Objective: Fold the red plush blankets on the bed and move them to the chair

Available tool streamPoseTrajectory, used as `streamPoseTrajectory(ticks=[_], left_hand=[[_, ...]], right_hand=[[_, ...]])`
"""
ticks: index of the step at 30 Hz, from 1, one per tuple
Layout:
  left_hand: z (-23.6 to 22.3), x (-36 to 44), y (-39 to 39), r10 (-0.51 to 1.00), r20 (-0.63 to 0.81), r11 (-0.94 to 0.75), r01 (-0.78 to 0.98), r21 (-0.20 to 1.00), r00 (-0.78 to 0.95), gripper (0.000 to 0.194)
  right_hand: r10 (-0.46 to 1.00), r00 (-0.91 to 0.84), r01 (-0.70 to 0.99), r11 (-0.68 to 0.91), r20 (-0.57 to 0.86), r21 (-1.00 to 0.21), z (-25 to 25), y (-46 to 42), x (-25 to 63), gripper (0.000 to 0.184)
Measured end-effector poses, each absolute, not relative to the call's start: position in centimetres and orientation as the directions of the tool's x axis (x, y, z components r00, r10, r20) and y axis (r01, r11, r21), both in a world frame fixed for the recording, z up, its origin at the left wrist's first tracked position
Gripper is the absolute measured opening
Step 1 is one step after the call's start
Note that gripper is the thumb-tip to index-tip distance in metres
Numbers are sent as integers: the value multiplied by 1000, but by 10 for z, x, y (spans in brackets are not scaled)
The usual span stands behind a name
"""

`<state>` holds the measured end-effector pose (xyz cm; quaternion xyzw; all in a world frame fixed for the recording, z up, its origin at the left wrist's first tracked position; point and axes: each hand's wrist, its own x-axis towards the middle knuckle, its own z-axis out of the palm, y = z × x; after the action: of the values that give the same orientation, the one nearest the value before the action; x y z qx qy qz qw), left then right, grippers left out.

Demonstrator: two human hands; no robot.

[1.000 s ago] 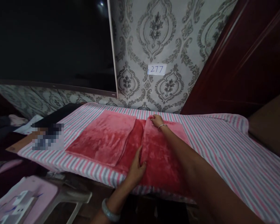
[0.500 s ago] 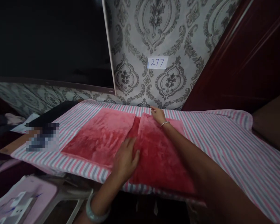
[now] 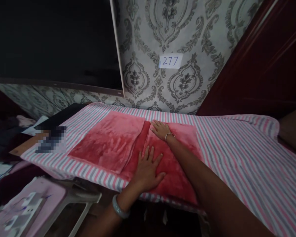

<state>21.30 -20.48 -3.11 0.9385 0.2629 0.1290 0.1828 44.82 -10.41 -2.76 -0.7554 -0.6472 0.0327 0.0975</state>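
Note:
A plush red-pink cloth (image 3: 108, 138), likely a towel or blanket, lies on the striped sheet (image 3: 227, 148), its left and right parts folded in toward a darker red strip along the middle. My left hand (image 3: 148, 169), with a bangle at the wrist, rests on the near part of the right side, fingers spread. Farther back, my right hand (image 3: 160, 129) lies flat on the same right part near its inner edge, fingers stretched out. Neither hand grips anything. A hand-shaped mark shows in the pile of the left part.
A large dark screen (image 3: 54, 42) hangs at the upper left. Patterned wallpaper carries a paper marked 277 (image 3: 170, 61). A dark red panel (image 3: 261, 75) slopes at the right. At lower left, a power strip (image 3: 27, 210) lies on a pink stool (image 3: 51, 189).
My left hand has moved right onto the cloth's right part and spread out. My right hand has come down from the far edge and now lies flat. The middle gap looks wider.

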Motion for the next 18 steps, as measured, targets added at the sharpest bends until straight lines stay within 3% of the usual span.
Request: streamPoseTrajectory(ticks=[11,16,18], left_hand=[[-25,213,-207,550,127,-792,467,392,825,75],[-23,214,-207,550,162,-779,434,452,819,71],[-18,208,-204,552,209,-776,404,484,807,64]], right_hand=[[984,170,924,-141,52,-355,-1,-114,443,60],[960,211,694,-14,184,-720,3,-136,434,53],[947,264,609,-16,184,-793,1,-142,430,45]])
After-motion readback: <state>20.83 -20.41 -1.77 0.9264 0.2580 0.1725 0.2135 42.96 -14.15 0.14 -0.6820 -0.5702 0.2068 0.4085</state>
